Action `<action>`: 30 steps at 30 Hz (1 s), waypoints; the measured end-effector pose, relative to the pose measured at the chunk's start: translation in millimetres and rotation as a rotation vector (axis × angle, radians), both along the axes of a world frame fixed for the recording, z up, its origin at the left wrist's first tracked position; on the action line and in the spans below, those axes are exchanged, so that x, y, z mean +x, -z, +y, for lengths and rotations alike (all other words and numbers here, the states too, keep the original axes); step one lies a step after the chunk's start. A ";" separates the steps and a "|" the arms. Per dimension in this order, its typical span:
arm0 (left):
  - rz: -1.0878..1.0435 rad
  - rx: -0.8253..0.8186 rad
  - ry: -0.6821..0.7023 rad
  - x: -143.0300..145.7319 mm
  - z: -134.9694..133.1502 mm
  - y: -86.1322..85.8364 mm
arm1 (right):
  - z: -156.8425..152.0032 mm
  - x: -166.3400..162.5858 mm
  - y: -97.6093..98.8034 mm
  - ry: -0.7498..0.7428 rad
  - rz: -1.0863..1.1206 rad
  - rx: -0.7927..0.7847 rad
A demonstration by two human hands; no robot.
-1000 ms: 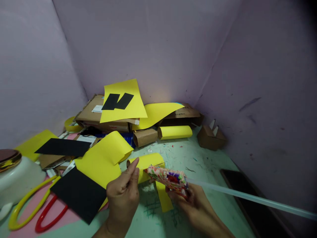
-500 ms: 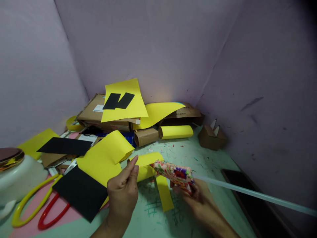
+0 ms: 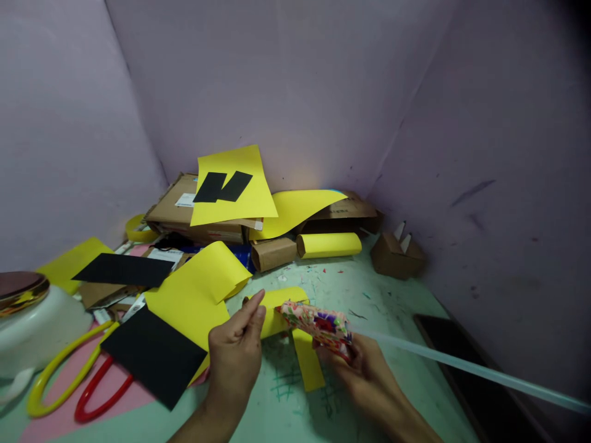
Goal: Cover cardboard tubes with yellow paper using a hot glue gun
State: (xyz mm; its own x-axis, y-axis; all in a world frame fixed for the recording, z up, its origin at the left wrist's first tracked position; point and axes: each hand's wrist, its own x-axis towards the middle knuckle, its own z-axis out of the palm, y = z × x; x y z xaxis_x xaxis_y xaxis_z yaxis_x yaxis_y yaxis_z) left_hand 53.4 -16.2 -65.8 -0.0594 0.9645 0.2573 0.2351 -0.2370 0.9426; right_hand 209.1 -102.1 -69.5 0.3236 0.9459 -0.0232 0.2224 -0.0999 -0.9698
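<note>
Yellow paper roll (image 3: 285, 298) is sitting low over the green counter (image 3: 378, 307), towards its near edge, between the person's two hands; whether it is resting on the surface cannot be told. The left hand (image 3: 235, 357) is pinching the roll's left end, with thumb and forefinger stretched forward and the other fingers curling in loosely. The right hand (image 3: 364, 369) is wrapping fully around the grip of a floral-patterned glue gun (image 3: 318, 323), whose nozzle is pointing left and touching the roll's right part. A clear glue stick (image 3: 462, 368) is sticking out of the gun's back and running off to the right. A loose yellow strip (image 3: 307, 368) is hanging from the roll and lying on the counter under the gun.

Just left of the left hand, a black sheet (image 3: 152, 357) is overlapping a folded yellow sheet (image 3: 198, 289). Further left, scissors with yellow and red handles (image 3: 60, 375) are lying beside a white bowl (image 3: 37, 326). Along the back wall, flattened cardboard boxes (image 3: 175, 212) are carrying more yellow paper, with a second yellow roll (image 3: 329, 245) and a small cardboard box (image 3: 397, 258) nearby.
</note>
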 end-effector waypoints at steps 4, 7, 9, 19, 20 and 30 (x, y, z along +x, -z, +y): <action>0.029 -0.038 0.184 -2.4 -0.5 1.1 | 3.8 1.0 1.0 0.009 0.039 -0.019; 0.049 -0.094 0.332 -6.1 0.4 3.7 | 3.0 4.1 0.5 -0.005 0.009 -0.059; 0.049 -0.139 0.347 -8.1 1.8 5.4 | 0.6 5.8 1.2 -0.031 -0.012 -0.057; 0.105 -0.154 0.353 -8.4 -1.5 3.1 | -0.3 -4.5 1.3 -0.093 0.019 -0.019; 0.123 -0.148 0.348 -8.5 -2.0 2.5 | 0.1 -5.6 0.4 -0.100 0.030 -0.016; 0.157 -0.154 0.341 -6.7 -5.3 4.2 | -4.4 -5.9 1.3 -0.098 -0.041 -0.039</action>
